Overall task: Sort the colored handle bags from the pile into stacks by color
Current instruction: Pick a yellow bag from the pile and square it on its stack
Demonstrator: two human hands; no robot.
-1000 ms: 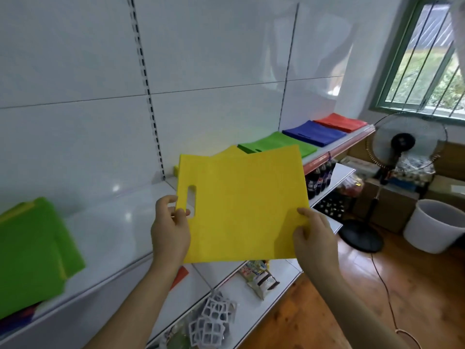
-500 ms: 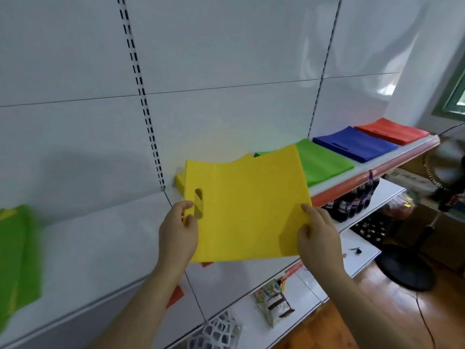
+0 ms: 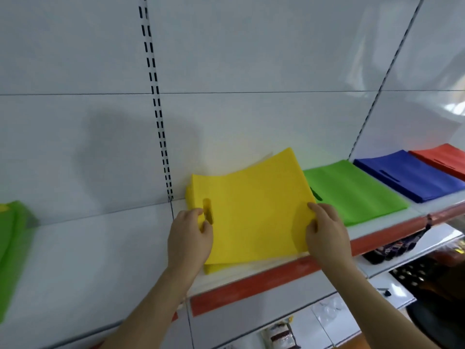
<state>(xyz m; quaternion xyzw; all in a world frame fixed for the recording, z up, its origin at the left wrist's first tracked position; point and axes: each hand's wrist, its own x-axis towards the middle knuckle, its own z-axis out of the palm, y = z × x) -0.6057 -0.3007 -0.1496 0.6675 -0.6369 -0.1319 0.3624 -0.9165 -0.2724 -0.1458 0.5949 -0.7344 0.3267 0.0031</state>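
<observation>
Head view: my left hand (image 3: 189, 238) pinches yellow bag (image 3: 254, 212) by handle slot, right hand (image 3: 324, 235) pinches opposite edge — keeps it flat, squared over yellow stack (image 3: 214, 268) on shelf (image 3: 251, 280). Green stack (image 3: 352, 192) just beside.

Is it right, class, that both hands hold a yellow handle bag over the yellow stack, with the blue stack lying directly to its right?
Not quite. The head view shows the left hand and right hand holding the yellow handle bag over the yellow stack, but the green stack lies directly right; the blue stack comes after it.
</observation>
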